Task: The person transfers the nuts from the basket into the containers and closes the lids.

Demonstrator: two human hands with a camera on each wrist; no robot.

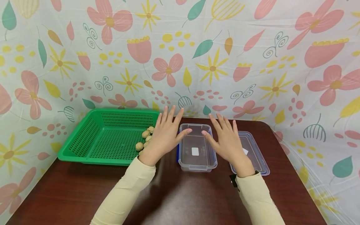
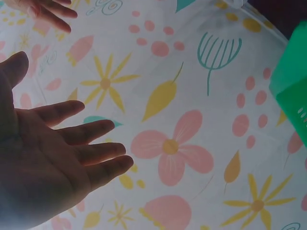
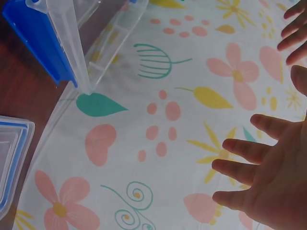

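The clear container sits on the dark surface between the raised left hand and right hand, both with straight fingers spread apart, a lid lying to its right and walnuts in the right side of the green basket.

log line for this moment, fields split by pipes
left hand: holds nothing | right hand: holds nothing | walnuts: in green basket | clear container: between basket and lid

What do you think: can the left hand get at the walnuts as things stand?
Probably yes: the left hand is empty and near the walnuts, and the basket is open on top, so nothing seems to block a reach down from above.
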